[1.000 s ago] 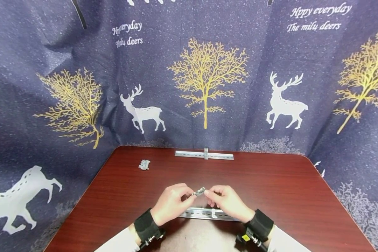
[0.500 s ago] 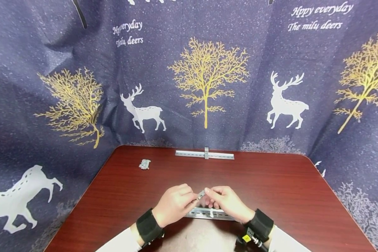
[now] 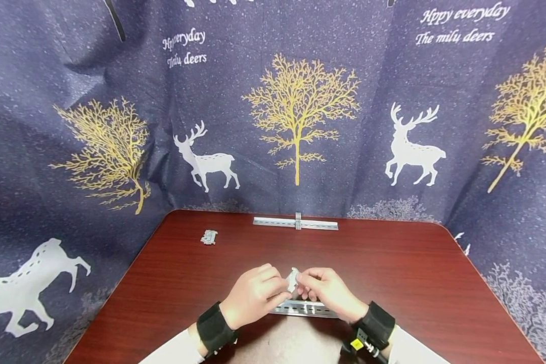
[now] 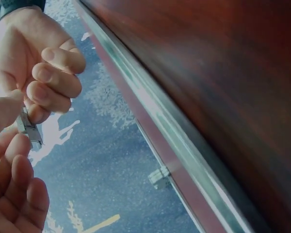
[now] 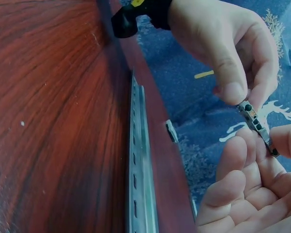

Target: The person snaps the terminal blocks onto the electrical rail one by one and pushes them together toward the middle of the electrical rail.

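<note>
1. Dark red tabletop (image 3: 409,268), basically the work surface under the rails.
2. Slotted metal rail (image 3: 300,309), lying right by the hands, probably for easy reach.
3. Left hand (image 3: 255,296) and right hand (image 3: 331,294): each grip's a pinch, closed down to the part's thickness.
4. Gray terminal block (image 3: 292,280), held off the tabletop between them, an end in each grip, likely for control.

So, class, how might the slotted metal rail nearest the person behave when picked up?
The slotted metal rail is probably stiff: its long edges look straight. Its shiny surface might feel slippery. It seems unlikely to roll, since its profile looks flat and flanged rather than round.
</note>
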Demonstrator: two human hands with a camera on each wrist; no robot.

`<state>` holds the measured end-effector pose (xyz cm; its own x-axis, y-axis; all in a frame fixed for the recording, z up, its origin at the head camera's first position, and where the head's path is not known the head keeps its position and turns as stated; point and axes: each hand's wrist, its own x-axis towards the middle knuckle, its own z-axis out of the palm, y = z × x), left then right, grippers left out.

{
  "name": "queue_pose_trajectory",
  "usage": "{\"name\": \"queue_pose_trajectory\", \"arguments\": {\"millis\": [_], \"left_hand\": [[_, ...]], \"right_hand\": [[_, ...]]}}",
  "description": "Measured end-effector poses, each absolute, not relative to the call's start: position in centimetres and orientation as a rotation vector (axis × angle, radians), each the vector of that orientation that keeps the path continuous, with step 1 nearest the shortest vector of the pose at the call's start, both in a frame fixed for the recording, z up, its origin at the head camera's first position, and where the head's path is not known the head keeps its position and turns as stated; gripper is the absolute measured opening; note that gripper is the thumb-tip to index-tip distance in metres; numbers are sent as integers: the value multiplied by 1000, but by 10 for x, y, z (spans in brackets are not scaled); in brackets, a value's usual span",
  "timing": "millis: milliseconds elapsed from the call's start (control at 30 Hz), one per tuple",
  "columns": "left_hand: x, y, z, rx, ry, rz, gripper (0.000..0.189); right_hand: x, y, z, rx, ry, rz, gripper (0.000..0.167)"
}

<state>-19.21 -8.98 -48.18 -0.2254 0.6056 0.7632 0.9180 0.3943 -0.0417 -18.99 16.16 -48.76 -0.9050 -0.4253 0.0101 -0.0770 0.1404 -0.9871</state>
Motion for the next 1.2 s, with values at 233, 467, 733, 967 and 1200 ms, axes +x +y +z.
{"name": "queue_pose_trajectory", "arguments": {"millis": [233,467,733,967,1200], "left_hand": [[-192,-93,-486,-1164,-2134,-755,26],[-188,-93,-487,-1081,-2349,-796,10],[-182,-92,-483,-1068,-2452,-924,11],[-179,-93,-480,-1032,-2543,-1123,18],[-177,-91,-479,-1014,-2592,-1176,23]], "right_hand": [[-194,164,-490,-521,2208,-1837,30],[-193,165,-489,-561,2264,-1813,27],[-191,164,-487,-594,2270,-1818,25],[-190,164,-488,-594,2247,-1820,28],[-190,163,-490,-622,2275,-1796,29]]}}
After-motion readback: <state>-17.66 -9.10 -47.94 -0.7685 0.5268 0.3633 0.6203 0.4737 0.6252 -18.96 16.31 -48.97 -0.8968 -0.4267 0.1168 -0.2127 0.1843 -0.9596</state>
